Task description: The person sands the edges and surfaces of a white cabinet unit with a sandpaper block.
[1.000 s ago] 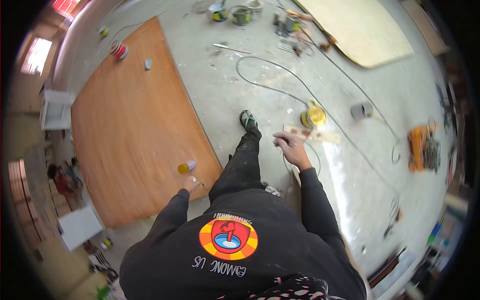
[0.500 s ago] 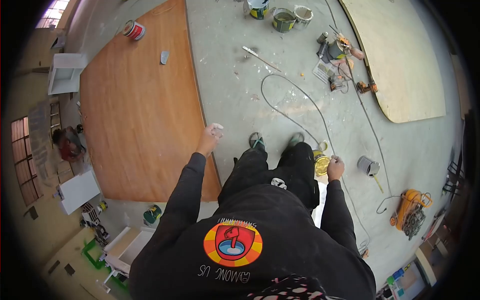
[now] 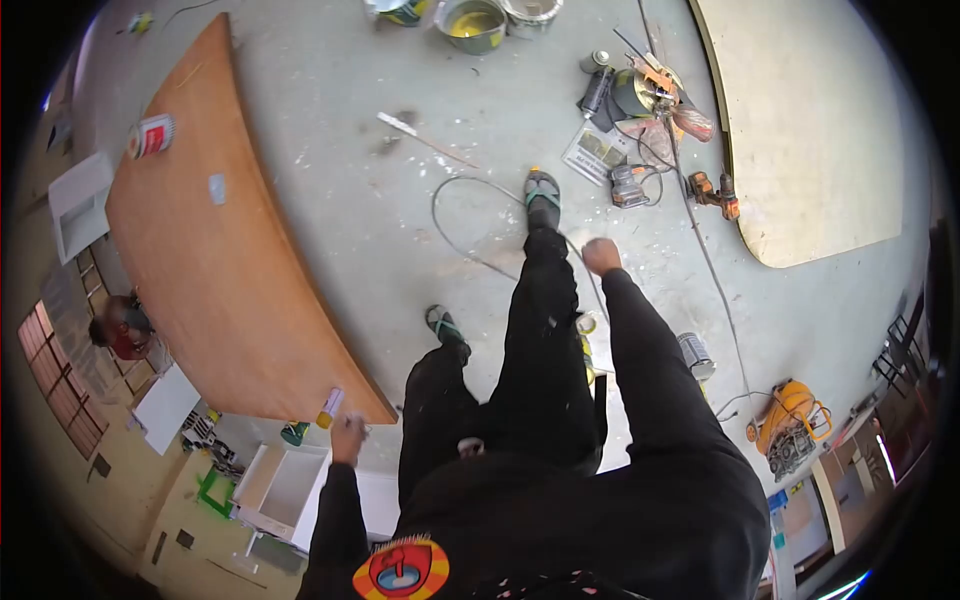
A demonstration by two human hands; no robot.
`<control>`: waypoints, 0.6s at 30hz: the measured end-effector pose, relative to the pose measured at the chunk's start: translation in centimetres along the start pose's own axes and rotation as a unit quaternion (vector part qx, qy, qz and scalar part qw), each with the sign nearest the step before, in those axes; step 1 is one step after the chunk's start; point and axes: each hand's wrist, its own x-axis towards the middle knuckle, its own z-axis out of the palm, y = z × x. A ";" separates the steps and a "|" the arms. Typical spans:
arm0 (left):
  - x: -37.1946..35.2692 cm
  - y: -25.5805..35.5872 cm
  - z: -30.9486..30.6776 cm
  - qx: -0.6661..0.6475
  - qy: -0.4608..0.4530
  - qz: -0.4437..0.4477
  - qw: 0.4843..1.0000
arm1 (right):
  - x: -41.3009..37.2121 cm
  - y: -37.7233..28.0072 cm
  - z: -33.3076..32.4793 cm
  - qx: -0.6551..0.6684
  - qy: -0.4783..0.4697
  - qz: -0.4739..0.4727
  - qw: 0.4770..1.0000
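My left hand (image 3: 348, 438) hangs near the close corner of a brown wooden board (image 3: 240, 270), its fingers loosely curled. Just beyond it, a small yellow and white cylinder (image 3: 329, 408) shows at the board's edge; it looks separate from the hand. My right hand (image 3: 602, 256) is a closed fist over the grey floor, with nothing showing in it. Below it lies a looped cable (image 3: 440, 215). A red and white can (image 3: 151, 136) and a grey scraper blade (image 3: 217, 189) rest on the board.
Several paint buckets (image 3: 472, 25) stand ahead. A sander (image 3: 630, 186), a drill (image 3: 713, 196) and cables lie to the right, beside a pale board (image 3: 820, 130). An orange compressor (image 3: 790, 425) stands at right. A person (image 3: 125, 327) is beyond the brown board.
I have stepped forward and to the right, one foot ahead of the other. My right hand has swung forward; my left hand has swung back toward the board's near corner.
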 end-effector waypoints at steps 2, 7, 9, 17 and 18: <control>-2.1 4.8 2.7 0.048 -0.072 -0.017 0.996 | 6.1 3.1 0.4 0.031 -0.002 0.028 0.999; -3.1 17.4 9.2 0.028 -0.164 -0.056 0.984 | 18.1 7.1 -4.4 0.048 0.060 0.120 0.990; -2.5 21.4 10.7 0.005 -0.160 -0.018 0.987 | 22.0 9.6 -5.3 -0.050 -0.118 0.094 0.987; -0.3 29.7 12.4 0.031 -0.100 -0.039 0.994 | 28.0 13.7 -7.0 -0.151 -0.120 0.189 0.963; -0.2 29.2 12.3 0.037 -0.106 -0.069 0.991 | 28.2 13.7 -6.5 -0.152 -0.121 0.181 0.964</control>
